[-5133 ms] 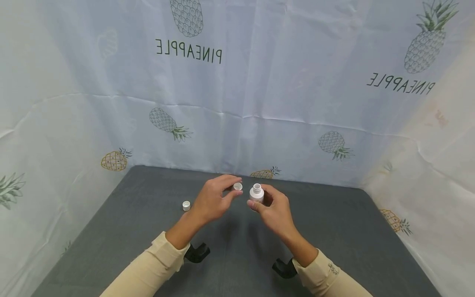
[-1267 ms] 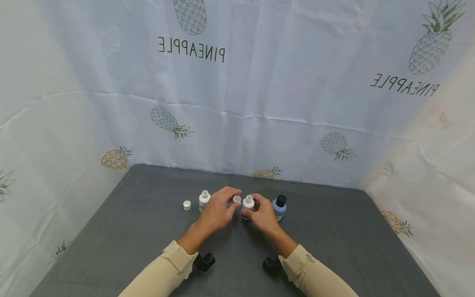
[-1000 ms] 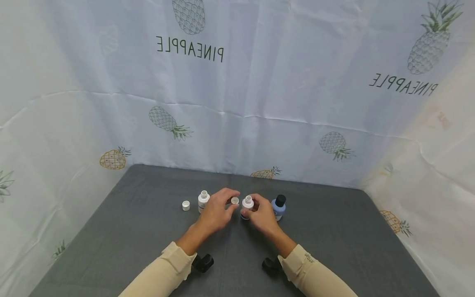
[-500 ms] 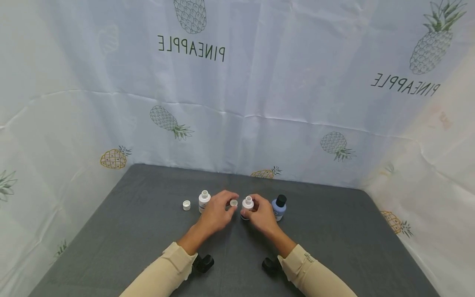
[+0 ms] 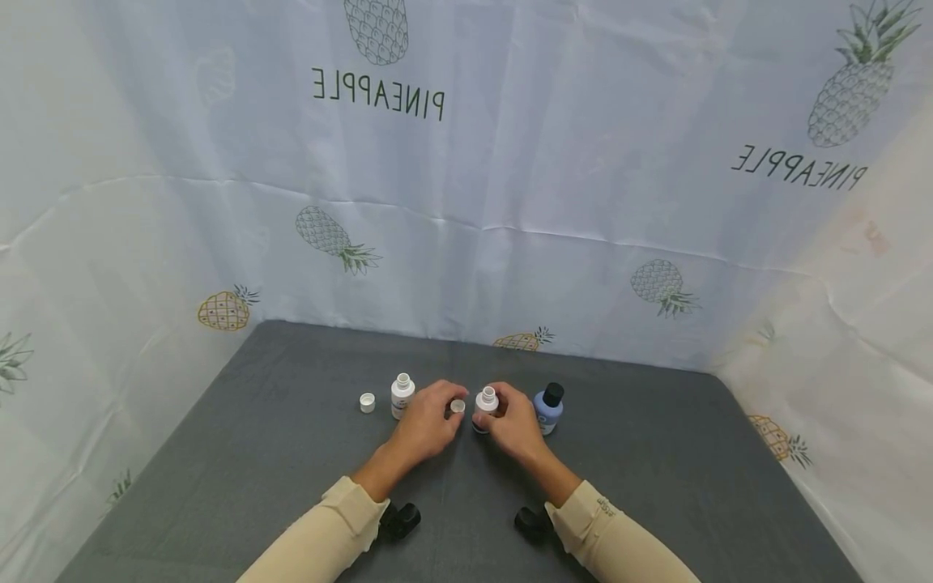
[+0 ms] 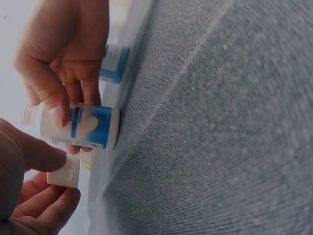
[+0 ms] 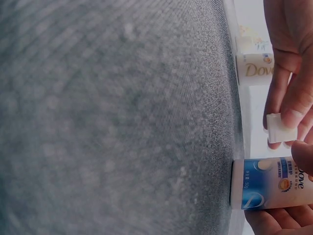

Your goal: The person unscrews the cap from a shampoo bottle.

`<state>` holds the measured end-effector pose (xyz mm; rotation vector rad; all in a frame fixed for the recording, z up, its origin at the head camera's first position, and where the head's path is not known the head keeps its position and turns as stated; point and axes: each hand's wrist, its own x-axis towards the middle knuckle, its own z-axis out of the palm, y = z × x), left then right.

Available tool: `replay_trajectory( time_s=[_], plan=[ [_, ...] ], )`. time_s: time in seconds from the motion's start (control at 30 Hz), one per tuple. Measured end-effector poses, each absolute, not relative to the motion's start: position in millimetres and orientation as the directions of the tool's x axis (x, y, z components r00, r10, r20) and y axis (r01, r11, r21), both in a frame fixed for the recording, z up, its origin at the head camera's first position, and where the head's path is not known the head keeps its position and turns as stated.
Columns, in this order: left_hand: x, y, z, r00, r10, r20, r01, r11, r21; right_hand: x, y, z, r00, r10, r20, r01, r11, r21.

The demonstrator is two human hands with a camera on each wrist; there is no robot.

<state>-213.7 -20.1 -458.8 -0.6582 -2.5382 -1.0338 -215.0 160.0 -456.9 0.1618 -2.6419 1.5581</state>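
"What's just changed?"
"From my end, I see the left hand (image 5: pixel 423 425) lower now, pinching the white cap (image 5: pixel 457 406) just left of the uncapped bottle (image 5: pixel 485 403)."
"And the right hand (image 5: pixel 521 421)?"
"It grips that bottle, upright on the table (image 5: pixel 627 453). Cap and bottle are apart, so I judge it remains unsealed."

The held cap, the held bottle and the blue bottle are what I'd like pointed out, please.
Held cap (image 6: pixel 66 173): left wrist view, on its side.
Held bottle (image 7: pixel 271 183): right wrist view, on its label.
Blue bottle (image 5: pixel 548 411): head view, on its body.
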Motion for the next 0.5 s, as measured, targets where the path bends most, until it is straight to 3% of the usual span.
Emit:
replay_trajectory(
  time_s=[0.5],
  plan=[
    [-218.1, -20.6, -464.9, -0.862, 0.298, 0.410, 0.499, 0.638, 0.586, -216.9, 163.0, -460.6, -0.990, -0.075, 0.123, -0.144, 0.474, -0.869]
  ],
)
